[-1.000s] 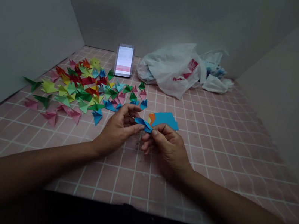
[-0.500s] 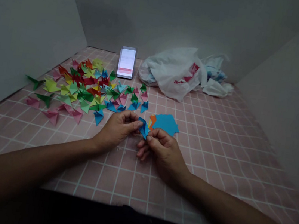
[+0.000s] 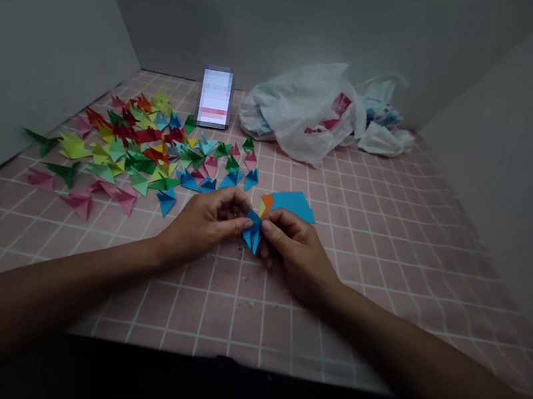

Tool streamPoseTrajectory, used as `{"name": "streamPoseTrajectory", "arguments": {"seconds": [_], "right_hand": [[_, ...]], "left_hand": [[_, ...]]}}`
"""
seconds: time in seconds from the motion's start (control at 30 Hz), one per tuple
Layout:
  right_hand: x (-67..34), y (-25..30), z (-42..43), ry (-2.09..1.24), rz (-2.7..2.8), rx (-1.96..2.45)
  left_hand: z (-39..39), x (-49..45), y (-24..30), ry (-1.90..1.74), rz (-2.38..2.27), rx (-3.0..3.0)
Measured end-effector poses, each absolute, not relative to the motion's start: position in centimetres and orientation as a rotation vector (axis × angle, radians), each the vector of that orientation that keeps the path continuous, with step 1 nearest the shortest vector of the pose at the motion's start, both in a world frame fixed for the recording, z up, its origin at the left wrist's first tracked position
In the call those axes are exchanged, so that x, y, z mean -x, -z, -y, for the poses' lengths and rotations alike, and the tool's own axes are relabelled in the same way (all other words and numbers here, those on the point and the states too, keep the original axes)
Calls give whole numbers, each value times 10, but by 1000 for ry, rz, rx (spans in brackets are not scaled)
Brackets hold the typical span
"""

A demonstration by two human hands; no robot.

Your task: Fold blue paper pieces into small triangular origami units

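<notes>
Both my hands meet over the pink checked cloth [image 3: 390, 246] and pinch one small folded blue paper piece [image 3: 252, 231] between them. My left hand [image 3: 210, 221] grips it from the left with thumb and fingers closed. My right hand [image 3: 296, 248] grips it from the right, fingers curled. The piece points downward in a narrow folded shape. Just behind my right hand lies a small stack of flat paper sheets [image 3: 293, 204], blue on top with an orange edge showing.
A spread of several folded paper pieces [image 3: 143, 146] in green, red, yellow, pink and blue covers the left of the cloth. A phone [image 3: 215, 98] stands at the back. White plastic bags [image 3: 310, 115] lie at the back right. Grey walls enclose three sides.
The blue piece went from a long flat strip to a folded, downward-pointing shape, and my hands closed in together on it. The camera tilted slightly.
</notes>
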State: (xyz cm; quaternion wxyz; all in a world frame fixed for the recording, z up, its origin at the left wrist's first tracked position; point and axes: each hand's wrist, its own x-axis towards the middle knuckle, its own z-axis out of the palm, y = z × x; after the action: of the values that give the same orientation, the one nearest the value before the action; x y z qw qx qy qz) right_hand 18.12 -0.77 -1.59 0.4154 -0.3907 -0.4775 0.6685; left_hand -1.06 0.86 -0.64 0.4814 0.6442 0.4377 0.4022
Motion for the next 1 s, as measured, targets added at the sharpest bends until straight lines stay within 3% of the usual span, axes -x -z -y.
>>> {"name": "streamPoseTrajectory", "arguments": {"seconds": [1.0], "right_hand": [[-179,24,4,-1749,1081,945]], "left_hand": [[-1,6,5,-912,-1057,-1176]]}}
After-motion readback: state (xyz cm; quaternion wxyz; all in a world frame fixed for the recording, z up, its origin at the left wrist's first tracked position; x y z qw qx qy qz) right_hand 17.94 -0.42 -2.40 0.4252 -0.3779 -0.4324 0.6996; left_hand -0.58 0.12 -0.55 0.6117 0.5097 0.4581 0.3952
